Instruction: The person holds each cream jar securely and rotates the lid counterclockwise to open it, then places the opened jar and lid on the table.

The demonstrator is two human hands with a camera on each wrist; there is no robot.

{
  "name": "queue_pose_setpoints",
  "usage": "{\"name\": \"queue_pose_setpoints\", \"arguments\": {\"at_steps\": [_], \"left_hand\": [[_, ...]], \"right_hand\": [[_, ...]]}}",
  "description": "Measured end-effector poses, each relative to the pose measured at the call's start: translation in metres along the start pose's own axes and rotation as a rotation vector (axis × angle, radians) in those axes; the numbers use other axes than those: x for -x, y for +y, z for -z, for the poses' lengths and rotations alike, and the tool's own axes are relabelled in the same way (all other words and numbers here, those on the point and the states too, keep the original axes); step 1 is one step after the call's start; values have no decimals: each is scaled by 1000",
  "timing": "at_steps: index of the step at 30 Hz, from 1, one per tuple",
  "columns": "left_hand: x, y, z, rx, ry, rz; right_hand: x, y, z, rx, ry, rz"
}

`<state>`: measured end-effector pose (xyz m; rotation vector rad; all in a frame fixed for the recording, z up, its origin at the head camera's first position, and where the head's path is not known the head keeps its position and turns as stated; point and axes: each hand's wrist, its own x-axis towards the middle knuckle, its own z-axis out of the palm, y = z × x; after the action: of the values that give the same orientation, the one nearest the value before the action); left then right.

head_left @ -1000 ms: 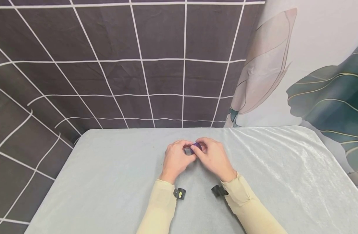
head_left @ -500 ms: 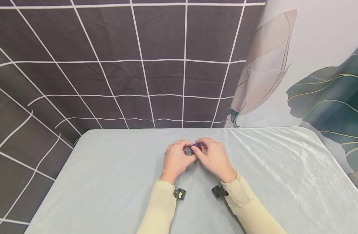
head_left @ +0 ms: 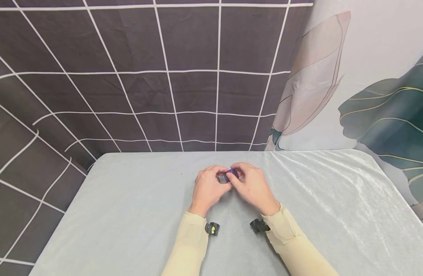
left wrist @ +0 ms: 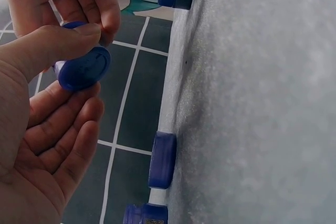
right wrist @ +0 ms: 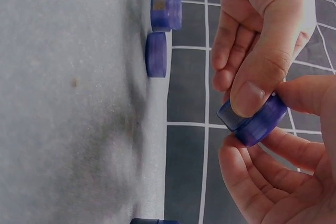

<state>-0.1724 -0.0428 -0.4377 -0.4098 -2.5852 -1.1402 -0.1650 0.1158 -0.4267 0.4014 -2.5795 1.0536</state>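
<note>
Both hands meet above the grey table (head_left: 128, 214). The left hand (head_left: 207, 188) and right hand (head_left: 253, 187) each pinch one small purple jar (right wrist: 254, 120). A loose purple lid (left wrist: 161, 160) lies beside them.

Two bare hands — left hand (head_left: 208, 188), right hand (head_left: 253, 187), pale beige long sleeves (head_left: 188, 245) snug to the wrists, small black wrist cameras (head_left: 212, 228) clipped underneath — the left one's yellow-green dot

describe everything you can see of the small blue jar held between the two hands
The small blue jar is a squat round pot of translucent blue-violet plastic, by its look, with a matching lid on one end. It is held clear above the table, tilted on its side. The left hand and the right hand both pinch it between thumb and fingers. In the head view it is mostly hidden.
</note>
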Motion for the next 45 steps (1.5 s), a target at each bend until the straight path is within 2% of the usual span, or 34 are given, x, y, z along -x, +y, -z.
{"name": "queue_pose_setpoints", "arguments": {"at_steps": [45], "left_hand": [[-1, -1, 1, 9, -16, -5]], "right_hand": [[-1, 4, 2, -19, -34, 76]]}}
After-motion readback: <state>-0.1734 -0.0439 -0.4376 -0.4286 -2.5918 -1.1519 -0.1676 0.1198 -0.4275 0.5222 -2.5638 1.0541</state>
